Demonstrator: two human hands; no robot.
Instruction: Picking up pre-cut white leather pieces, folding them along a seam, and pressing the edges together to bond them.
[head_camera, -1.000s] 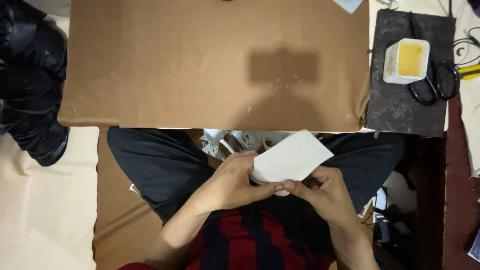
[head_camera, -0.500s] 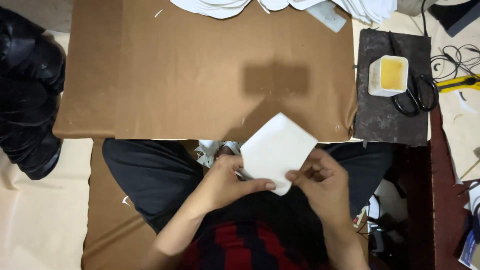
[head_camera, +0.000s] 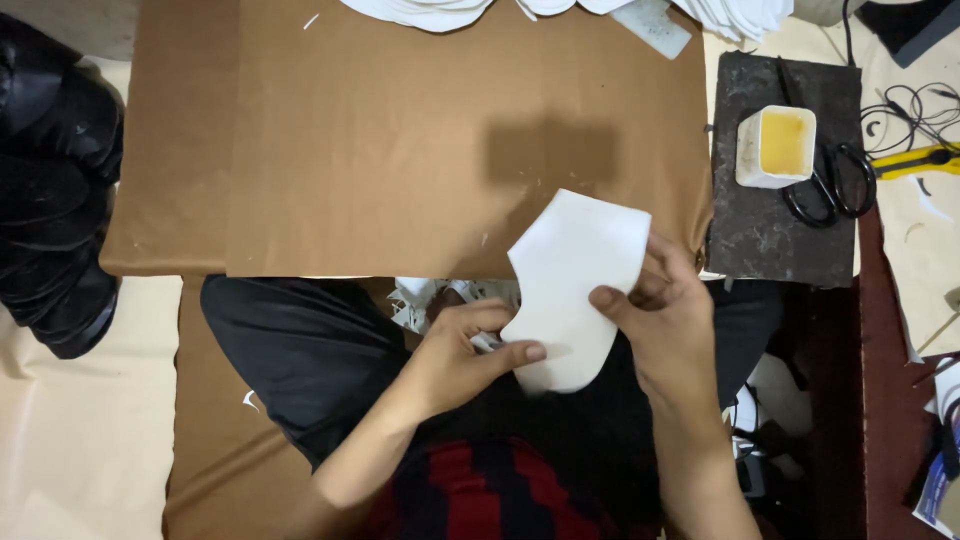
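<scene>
A white, curved-edged cut sheet piece (head_camera: 573, 285) is held up over my lap, at the near edge of the brown board (head_camera: 400, 150). My left hand (head_camera: 462, 355) pinches its lower left edge, thumb lying across the face. My right hand (head_camera: 668, 315) grips its right side, thumb on the front and fingers behind. Under my hands, in my lap, lies a small heap of white scraps (head_camera: 430, 300), partly hidden by the left hand.
Stacks of white cut pieces (head_camera: 560, 10) line the board's far edge. To the right, a dark slab (head_camera: 770, 200) carries a white tub of yellow paste (head_camera: 777, 146) and black scissors (head_camera: 825, 190). A yellow tool (head_camera: 915, 160) and cables lie beyond. Black bag (head_camera: 50, 200) at left.
Both hands lifted the white piece and shifted it rightward, turning it so it stands more upright. The camera tilted, bringing the stacks at the far edge further into view.
</scene>
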